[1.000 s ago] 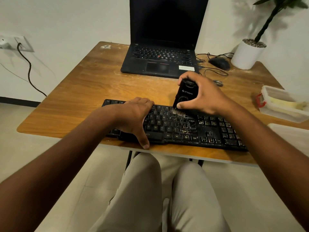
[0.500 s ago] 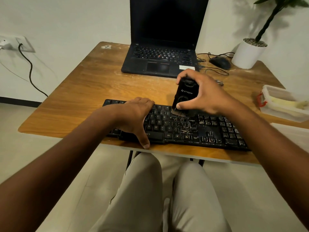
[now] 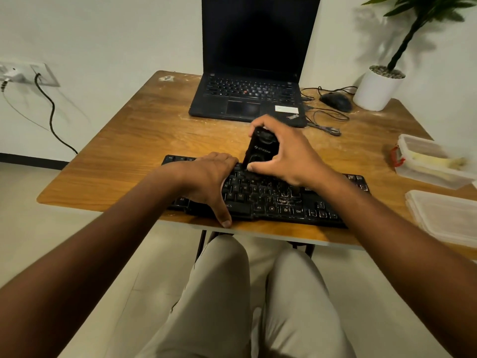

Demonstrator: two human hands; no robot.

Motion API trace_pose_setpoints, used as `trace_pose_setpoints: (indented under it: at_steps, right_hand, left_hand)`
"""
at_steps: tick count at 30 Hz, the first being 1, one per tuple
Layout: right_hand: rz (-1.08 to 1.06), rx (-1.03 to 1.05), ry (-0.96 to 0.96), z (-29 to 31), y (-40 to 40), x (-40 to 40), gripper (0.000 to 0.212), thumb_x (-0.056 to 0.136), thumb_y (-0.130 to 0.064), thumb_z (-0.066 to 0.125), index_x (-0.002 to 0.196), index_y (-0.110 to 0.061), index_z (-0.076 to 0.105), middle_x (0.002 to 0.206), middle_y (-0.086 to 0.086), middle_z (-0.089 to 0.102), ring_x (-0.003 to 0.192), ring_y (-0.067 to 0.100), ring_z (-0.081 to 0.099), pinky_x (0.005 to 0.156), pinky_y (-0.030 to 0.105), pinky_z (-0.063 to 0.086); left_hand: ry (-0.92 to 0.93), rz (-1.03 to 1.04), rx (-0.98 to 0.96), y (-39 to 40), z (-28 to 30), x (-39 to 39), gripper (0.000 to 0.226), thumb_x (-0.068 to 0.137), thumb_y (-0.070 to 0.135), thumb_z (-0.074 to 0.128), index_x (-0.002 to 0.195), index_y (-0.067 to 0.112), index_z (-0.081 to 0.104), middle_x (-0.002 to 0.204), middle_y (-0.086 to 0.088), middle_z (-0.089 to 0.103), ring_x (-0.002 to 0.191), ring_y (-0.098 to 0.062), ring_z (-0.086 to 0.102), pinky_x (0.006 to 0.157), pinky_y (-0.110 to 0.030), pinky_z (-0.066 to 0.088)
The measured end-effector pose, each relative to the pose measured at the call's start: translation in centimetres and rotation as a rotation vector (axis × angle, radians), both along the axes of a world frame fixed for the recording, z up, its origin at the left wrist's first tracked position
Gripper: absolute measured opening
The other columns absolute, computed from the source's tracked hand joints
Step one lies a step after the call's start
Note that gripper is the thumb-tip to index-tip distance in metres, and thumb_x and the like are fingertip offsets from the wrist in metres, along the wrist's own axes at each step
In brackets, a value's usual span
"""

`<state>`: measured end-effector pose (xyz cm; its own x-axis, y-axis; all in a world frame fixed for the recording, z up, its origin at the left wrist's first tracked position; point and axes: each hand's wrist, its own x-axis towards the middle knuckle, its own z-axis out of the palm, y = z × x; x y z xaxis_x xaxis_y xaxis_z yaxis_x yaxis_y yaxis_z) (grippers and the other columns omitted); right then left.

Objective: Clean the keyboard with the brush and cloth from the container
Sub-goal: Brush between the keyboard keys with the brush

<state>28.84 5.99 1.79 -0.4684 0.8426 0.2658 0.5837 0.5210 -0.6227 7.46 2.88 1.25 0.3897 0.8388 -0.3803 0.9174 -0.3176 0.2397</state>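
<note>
Your right hand (image 3: 289, 156) has slid the black brush (image 3: 262, 151) left along the keyboard (image 3: 271, 200), and it now sits just beside your left hand (image 3: 209, 182), gripped by thumb and curled fingers, its lower end on the upper key rows. Your left hand stays flat on the keys, thumb over the front edge. Beyond your right hand sits a laptop (image 3: 253, 73) with a ThinkPad badge; the brush's white logo is too blurred to read. Right of it, an open container (image 3: 433, 164) and its lid (image 3: 444, 218).
</note>
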Motion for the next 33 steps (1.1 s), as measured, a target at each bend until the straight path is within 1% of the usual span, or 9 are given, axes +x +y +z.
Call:
trace_pose_setpoints:
  at_steps: [5,8,13,16,20,22,26,30,33]
  right_hand:
    - [0.0,-0.056,-0.207,1.5,-0.2,2.8,0.061,0.074,-0.018,0.089,0.116,-0.04,0.052,0.103,-0.015,0.061,0.091,0.007,0.063,0.065,0.026,0.058]
    - [-0.017,-0.078,-0.304,2.8,-0.2,3.8,0.062,0.074,-0.016,0.09,0.115,-0.043,0.051,0.104,-0.012,0.061,0.089,0.008,0.063,0.064,0.032,0.063]
    - [-0.06,-0.036,-0.099,2.8,-0.3,1.4,0.063,0.07,-0.017,0.091,0.115,-0.039,0.053,0.108,-0.013,0.062,0.098,0.01,0.063,0.07,0.028,0.06]
    - [-0.036,-0.023,-0.033,1.4,-0.5,-0.4,0.064,0.069,-0.021,0.092,0.116,-0.037,0.052,0.107,-0.015,0.061,0.097,0.009,0.063,0.07,0.024,0.056]
    - [-0.051,-0.041,-0.134,0.9,-0.5,1.3,0.065,0.07,-0.019,0.092,0.118,-0.036,0.052,0.108,-0.011,0.063,0.097,0.013,0.064,0.07,0.027,0.058]
    - [-0.065,-0.083,-0.219,1.7,-0.6,3.4,0.063,0.072,-0.017,0.091,0.118,-0.037,0.052,0.108,-0.012,0.062,0.093,0.01,0.064,0.064,0.024,0.056]
    - [-0.078,-0.105,-0.346,3.6,-0.2,5.5,0.065,0.071,-0.014,0.091,0.115,-0.04,0.052,0.11,-0.01,0.06,0.093,0.004,0.058,0.066,0.027,0.058]
    - [-0.095,-0.053,-0.148,2.9,-0.3,2.9,0.063,0.07,-0.017,0.091,0.114,-0.04,0.052,0.109,-0.013,0.061,0.093,0.003,0.06,0.063,0.019,0.057]
    - [-0.055,-0.006,-0.034,0.9,-0.7,0.6,0.062,0.069,-0.024,0.092,0.111,-0.04,0.05,0.104,-0.014,0.062,0.092,0.001,0.06,0.062,0.011,0.05]
  left_hand:
    - [0.014,-0.006,-0.003,-0.1,0.1,-0.1,0.146,0.053,0.057,0.097,0.164,0.022,0.009,0.169,0.0,0.017,0.155,-0.022,0.015,0.128,-0.042,0.019]
    - [0.006,0.002,0.001,-0.2,0.2,0.0,0.143,0.053,0.054,0.097,0.163,0.021,0.012,0.167,0.001,0.021,0.153,-0.022,0.019,0.127,-0.043,0.021]
    - [-0.008,0.011,0.0,-0.3,0.3,0.1,0.141,0.052,0.053,0.098,0.162,0.021,0.015,0.164,0.001,0.025,0.151,-0.021,0.022,0.126,-0.041,0.023]
    - [-0.008,0.017,-0.008,-0.4,0.5,0.2,0.135,0.053,0.051,0.098,0.159,0.022,0.02,0.161,0.001,0.029,0.148,-0.02,0.025,0.125,-0.043,0.026]
    - [-0.001,0.015,-0.007,-0.4,0.3,0.2,0.139,0.054,0.052,0.098,0.162,0.02,0.016,0.164,0.0,0.026,0.15,-0.021,0.023,0.125,-0.04,0.023]
    - [0.001,0.014,-0.006,-0.4,0.2,0.2,0.142,0.054,0.052,0.098,0.163,0.021,0.013,0.166,0.001,0.023,0.152,-0.021,0.02,0.124,-0.039,0.021]
    - [-0.002,0.021,-0.004,-0.3,0.1,0.3,0.142,0.054,0.051,0.098,0.163,0.021,0.012,0.166,0.001,0.023,0.152,-0.021,0.02,0.125,-0.04,0.021]
    - [-0.004,0.015,-0.004,-0.3,0.2,0.2,0.139,0.055,0.05,0.098,0.162,0.021,0.014,0.164,0.001,0.025,0.151,-0.021,0.022,0.125,-0.04,0.022]
    - [-0.011,0.025,-0.006,-0.2,0.2,0.2,0.135,0.053,0.05,0.099,0.159,0.023,0.02,0.16,0.002,0.03,0.148,-0.02,0.025,0.124,-0.041,0.025]
